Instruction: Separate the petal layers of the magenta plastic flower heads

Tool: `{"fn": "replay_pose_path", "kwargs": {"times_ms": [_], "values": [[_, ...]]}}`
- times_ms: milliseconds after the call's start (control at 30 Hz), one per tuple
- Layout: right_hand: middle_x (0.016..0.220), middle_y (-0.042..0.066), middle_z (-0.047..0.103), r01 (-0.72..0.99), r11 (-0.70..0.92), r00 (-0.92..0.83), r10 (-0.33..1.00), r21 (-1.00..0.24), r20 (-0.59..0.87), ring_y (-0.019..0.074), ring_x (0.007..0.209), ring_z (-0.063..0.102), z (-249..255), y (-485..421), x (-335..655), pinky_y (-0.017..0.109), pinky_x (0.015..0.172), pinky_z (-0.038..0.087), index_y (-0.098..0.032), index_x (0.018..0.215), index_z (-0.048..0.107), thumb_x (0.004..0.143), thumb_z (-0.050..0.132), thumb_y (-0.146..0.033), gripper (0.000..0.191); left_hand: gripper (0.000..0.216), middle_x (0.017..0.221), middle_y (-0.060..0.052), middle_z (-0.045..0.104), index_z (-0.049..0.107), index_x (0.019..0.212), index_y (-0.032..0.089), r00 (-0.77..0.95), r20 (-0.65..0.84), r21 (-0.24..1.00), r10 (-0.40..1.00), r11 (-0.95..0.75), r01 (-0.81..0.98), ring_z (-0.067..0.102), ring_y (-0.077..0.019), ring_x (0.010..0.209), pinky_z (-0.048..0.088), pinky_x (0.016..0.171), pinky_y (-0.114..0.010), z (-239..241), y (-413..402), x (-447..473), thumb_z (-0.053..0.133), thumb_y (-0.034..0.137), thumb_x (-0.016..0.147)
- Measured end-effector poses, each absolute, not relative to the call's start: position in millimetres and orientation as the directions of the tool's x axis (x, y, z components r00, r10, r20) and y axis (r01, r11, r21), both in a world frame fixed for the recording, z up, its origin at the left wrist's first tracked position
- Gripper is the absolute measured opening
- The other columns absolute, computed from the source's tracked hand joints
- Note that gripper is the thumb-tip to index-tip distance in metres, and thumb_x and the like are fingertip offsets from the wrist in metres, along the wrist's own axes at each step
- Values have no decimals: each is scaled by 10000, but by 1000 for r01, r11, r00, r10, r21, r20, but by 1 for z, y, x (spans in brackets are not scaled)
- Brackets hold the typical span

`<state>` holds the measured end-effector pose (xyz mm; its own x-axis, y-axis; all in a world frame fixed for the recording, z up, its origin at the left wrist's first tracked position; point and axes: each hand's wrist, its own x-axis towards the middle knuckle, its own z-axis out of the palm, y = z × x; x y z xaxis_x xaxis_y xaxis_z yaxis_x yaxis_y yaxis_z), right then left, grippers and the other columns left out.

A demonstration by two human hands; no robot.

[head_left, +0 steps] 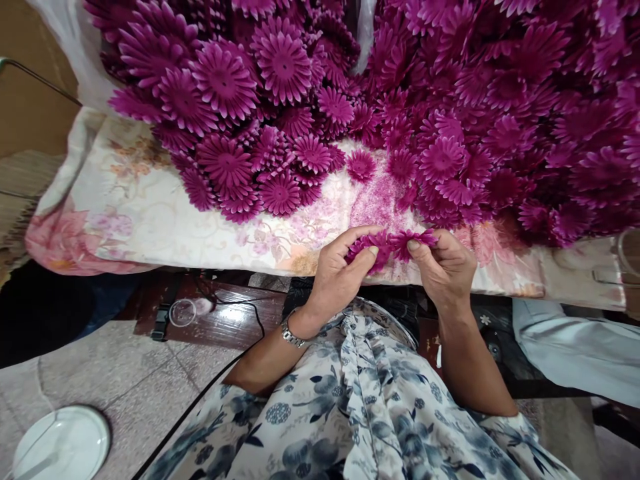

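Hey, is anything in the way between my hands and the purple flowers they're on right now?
Nothing visible is. The left hand pinches purple petals and the right hand pinches a purple flower, bare fingers directly against both.

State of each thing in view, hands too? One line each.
Left hand: pinching purple petals
Right hand: pinching purple flower head
Loose flower heads: heaped up
Floral cloth: spread out, purple-specked in places
Wristwatch: strapped on
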<state>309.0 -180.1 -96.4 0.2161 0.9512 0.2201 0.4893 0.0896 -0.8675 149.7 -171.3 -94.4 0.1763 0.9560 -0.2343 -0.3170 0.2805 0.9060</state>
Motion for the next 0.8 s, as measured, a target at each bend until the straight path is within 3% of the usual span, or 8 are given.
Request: {"fn": "replay_pose_path", "kwargs": {"times_ms": [233, 333, 433, 533, 633, 800], "values": [[500, -76, 368, 531, 79, 281, 923, -844, 263, 48, 473, 326, -98, -177, 317, 213, 473, 254, -182, 557, 440, 748, 684, -463, 418, 152, 709, 21, 611, 700, 896, 197, 39, -162, 943, 986, 166, -290, 498, -55, 539, 500, 515, -155, -95, -170, 141, 607, 198, 775], [496, -70, 405, 527, 104, 260, 925, -843, 277, 56, 471, 355, -96, -176, 321, 217, 472, 275, -186, 549, 453, 724, 710, -456, 413, 204, 734, 6, 642, 696, 954, 199, 77, -137, 960, 988, 152, -236, 520, -71, 530, 510, 514, -184, -91, -167, 135, 576, 190, 789], [515, -68, 418, 509, 152, 185, 942, -848, 280, 61, 484, 369, -95, -175, 321, 223, 475, 286, -187, 552, 456, 694, 742, -441, 409, 430, 1001, -25, 703, 651, 1150, 237, 255, -26, 986, 966, 68, -155, 647, -146, 840, 550, 794, -263, -81, -162, 133, 581, 105, 747], [528, -71, 424, 438, 193, 63, 968, -878, 244, 62, 492, 376, -94, -175, 318, 226, 479, 290, -186, 568, 462, 674, 761, -431, 401, 589, 1240, -22, 638, 607, 1233, 265, 403, 120, 989, 907, -75, -126, 564, -191, 1164, 413, 1046, -309, -74, -157, 138, 568, 25, 697], [527, -71, 426, 349, 153, -17, 987, -924, 157, 63, 491, 375, -91, -174, 317, 220, 467, 293, -188, 578, 464, 684, 751, -434, 393, 469, 1132, -37, 670, 680, 1105, 237, 466, 169, 985, 869, -133, -109, 619, -170, 1032, 469, 952, -290, -74, -154, 146, 532, 26, 714], [594, -53, 499, 190, 72, -99, 994, -979, 54, 62, 508, 410, -86, -175, 318, 204, 472, 335, -185, 706, 563, 748, 693, -439, 289, 233, 862, -21, 684, 709, 838, 189, 286, 66, 995, 956, -40, -97, 634, -130, 816, 502, 784, -251, -80, -156, 156, 536, 69, 737]]}}
